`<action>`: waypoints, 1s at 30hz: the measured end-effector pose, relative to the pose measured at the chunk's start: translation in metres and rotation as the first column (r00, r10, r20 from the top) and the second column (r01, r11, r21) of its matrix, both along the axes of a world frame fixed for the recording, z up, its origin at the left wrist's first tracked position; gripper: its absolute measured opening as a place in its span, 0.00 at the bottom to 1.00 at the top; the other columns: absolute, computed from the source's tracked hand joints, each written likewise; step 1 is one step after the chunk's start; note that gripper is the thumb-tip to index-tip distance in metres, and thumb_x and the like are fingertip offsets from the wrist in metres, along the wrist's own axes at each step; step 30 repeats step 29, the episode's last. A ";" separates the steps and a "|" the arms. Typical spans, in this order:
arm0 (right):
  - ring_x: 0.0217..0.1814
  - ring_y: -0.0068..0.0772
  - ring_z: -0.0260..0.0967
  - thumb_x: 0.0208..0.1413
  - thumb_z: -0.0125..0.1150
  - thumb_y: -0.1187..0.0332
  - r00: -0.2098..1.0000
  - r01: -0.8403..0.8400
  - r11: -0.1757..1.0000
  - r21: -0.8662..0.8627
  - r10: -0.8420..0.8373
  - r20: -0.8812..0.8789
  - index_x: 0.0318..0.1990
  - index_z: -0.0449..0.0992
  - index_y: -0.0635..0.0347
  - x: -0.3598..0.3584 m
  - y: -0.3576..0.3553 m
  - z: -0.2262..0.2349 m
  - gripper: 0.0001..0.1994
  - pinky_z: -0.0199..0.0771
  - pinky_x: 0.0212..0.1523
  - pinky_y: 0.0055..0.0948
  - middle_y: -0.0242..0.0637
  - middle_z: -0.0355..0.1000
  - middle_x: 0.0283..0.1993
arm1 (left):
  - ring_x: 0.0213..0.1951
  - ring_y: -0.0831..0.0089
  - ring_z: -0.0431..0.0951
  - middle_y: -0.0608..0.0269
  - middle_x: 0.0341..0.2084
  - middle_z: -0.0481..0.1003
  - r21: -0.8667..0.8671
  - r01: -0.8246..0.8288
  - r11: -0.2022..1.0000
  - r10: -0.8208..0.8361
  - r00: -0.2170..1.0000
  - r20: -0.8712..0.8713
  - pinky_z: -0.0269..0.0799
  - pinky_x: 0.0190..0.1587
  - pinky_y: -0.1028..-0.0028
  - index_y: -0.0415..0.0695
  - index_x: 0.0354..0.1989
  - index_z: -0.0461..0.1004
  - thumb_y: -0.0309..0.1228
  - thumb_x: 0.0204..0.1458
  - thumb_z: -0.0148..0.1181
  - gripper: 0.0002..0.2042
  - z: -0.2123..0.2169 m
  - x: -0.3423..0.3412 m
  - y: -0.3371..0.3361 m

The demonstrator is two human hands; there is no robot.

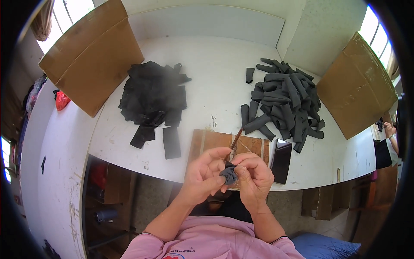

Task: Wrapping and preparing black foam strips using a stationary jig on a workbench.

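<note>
My left hand [203, 172] and my right hand [253, 176] come together just in front of the table edge. Between them, both sets of fingers pinch a small bunched piece of dark grey fabric [229, 175]. A thin brown stick [237, 139] slants up beyond the fabric, over a brown wooden board [210, 141]; the hands hide its lower end, so I cannot tell whether it touches the cloth. The board lies at the table's front edge, partly beneath my hands. Close to my right hand, a dark smartphone [282, 160] rests on the table.
A heap of flat black fabric pieces [151, 95] lies left on the white table [215, 86]. Rolled, tube-like dark grey fabric pieces [286, 97] are piled at the right. Cardboard panels stand at the left [92, 56] and right [358, 86]. Another person's hand [390, 129] shows far right.
</note>
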State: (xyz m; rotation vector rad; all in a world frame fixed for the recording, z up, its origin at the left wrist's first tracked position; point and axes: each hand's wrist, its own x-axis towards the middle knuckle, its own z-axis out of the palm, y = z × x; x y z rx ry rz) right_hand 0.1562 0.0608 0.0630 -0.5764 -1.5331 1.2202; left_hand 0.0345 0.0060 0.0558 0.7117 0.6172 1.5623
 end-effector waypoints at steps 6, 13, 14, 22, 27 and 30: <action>0.25 0.34 0.66 0.45 0.56 0.77 0.971 0.208 0.904 0.374 -0.238 0.034 0.27 0.67 0.65 -0.007 0.006 -0.005 0.04 0.66 0.25 0.25 0.42 0.68 0.26 | 0.25 0.83 0.69 0.64 0.28 0.69 0.059 -0.420 0.906 0.400 0.802 -0.444 0.63 0.24 0.87 0.36 0.44 0.64 0.19 0.48 0.51 0.14 -0.003 0.026 0.005; 0.24 0.34 0.65 0.44 0.57 0.76 0.955 0.173 0.932 0.317 -0.238 0.178 0.26 0.68 0.65 -0.009 0.017 0.021 0.04 0.65 0.25 0.24 0.39 0.67 0.25 | 0.23 0.85 0.69 0.62 0.29 0.71 0.153 -0.591 0.792 0.600 0.707 -0.374 0.64 0.22 0.87 0.35 0.36 0.66 0.22 0.50 0.51 0.06 0.010 0.031 0.021; 0.23 0.32 0.64 0.44 0.57 0.75 0.947 0.173 0.936 0.307 -0.244 0.209 0.26 0.68 0.65 -0.009 0.019 0.025 0.04 0.64 0.25 0.23 0.38 0.66 0.24 | 0.20 0.85 0.68 0.61 0.28 0.72 0.133 -0.586 0.799 0.592 0.727 -0.349 0.63 0.20 0.87 0.35 0.36 0.66 0.22 0.50 0.51 0.06 0.016 0.030 0.023; 0.21 0.14 0.56 0.53 0.50 0.69 0.920 -0.391 0.781 -0.487 0.319 -0.226 0.26 0.69 0.62 -0.001 0.060 0.061 0.07 0.54 0.22 0.14 0.24 0.63 0.23 | 0.08 0.87 0.53 0.57 0.28 0.70 0.147 0.208 0.967 -0.255 0.812 0.524 0.54 0.13 0.85 0.35 0.44 0.62 0.18 0.47 0.48 0.14 0.055 -0.009 0.050; 0.21 0.14 0.56 0.52 0.52 0.68 0.886 -0.460 0.637 -0.618 0.370 -0.278 0.27 0.70 0.62 -0.005 0.082 0.002 0.07 0.54 0.21 0.15 0.25 0.64 0.22 | 0.09 0.87 0.54 0.56 0.30 0.70 -0.066 0.254 0.965 -0.155 0.755 0.637 0.55 0.13 0.85 0.34 0.50 0.57 0.22 0.47 0.50 0.19 0.014 -0.022 0.062; 0.19 0.17 0.55 0.50 0.55 0.65 0.932 -0.339 0.612 -0.714 0.319 -0.170 0.32 0.70 0.60 -0.009 0.080 -0.034 0.08 0.55 0.18 0.15 0.25 0.62 0.19 | 0.10 0.86 0.55 0.56 0.31 0.70 -0.236 0.217 0.947 -0.019 0.773 0.634 0.55 0.13 0.85 0.33 0.52 0.55 0.23 0.48 0.50 0.22 -0.010 -0.024 0.063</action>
